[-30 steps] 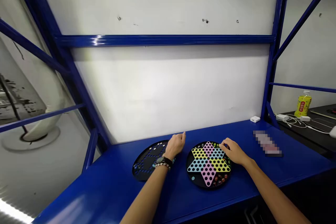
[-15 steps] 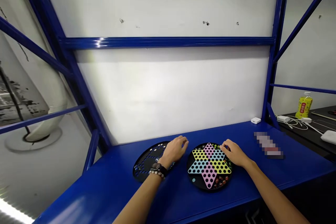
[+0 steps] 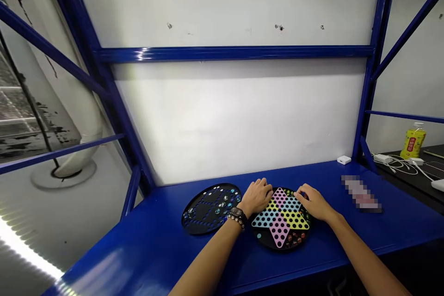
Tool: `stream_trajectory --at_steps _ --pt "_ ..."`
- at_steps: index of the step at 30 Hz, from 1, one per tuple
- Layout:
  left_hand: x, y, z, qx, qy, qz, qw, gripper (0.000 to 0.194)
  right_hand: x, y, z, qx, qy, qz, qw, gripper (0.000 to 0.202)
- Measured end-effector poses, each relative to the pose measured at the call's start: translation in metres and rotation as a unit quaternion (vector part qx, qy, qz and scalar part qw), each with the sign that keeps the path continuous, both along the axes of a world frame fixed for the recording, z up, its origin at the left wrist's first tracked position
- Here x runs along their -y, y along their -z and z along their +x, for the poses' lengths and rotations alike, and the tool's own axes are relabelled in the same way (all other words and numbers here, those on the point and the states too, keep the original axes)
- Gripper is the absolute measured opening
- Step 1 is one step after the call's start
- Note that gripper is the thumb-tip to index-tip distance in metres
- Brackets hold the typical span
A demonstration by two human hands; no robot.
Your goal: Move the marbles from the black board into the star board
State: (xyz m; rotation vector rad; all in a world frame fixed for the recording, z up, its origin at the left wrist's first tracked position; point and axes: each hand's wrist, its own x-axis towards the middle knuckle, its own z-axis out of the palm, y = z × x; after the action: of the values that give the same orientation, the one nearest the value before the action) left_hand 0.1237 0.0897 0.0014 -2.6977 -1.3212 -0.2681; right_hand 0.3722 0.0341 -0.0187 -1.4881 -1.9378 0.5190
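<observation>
Centrally on a blue workbench (image 3: 145, 245), a round star-patterned game board (image 3: 279, 230) sits between a person's left hand (image 3: 257, 195) and right hand (image 3: 313, 201), both with fingers bent over its far edge, hiding parts of it; whether either pinches anything cannot be told. Just left lies a black tray (image 3: 201, 218) with scattered marbles (image 3: 225, 205). Right of the board are a pixelated item (image 3: 361, 194), a white adapter (image 3: 343, 160) and, on a neighbouring black table, a yellow bottle (image 3: 412, 142) beside white cables (image 3: 395, 163).
</observation>
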Motion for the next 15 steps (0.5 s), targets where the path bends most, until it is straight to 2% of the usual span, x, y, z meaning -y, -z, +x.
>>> stream_trajectory --at_steps 4,15 --pt "0.001 -0.002 0.005 0.000 0.044 -0.013 0.999 0.037 0.000 0.001 0.001 0.002 0.001 -0.001 1.000 0.038" --pt "-0.011 0.000 0.007 0.003 0.074 -0.032 0.997 0.043 -0.002 0.003 0.003 -0.001 -0.004 -0.006 1.000 0.035"
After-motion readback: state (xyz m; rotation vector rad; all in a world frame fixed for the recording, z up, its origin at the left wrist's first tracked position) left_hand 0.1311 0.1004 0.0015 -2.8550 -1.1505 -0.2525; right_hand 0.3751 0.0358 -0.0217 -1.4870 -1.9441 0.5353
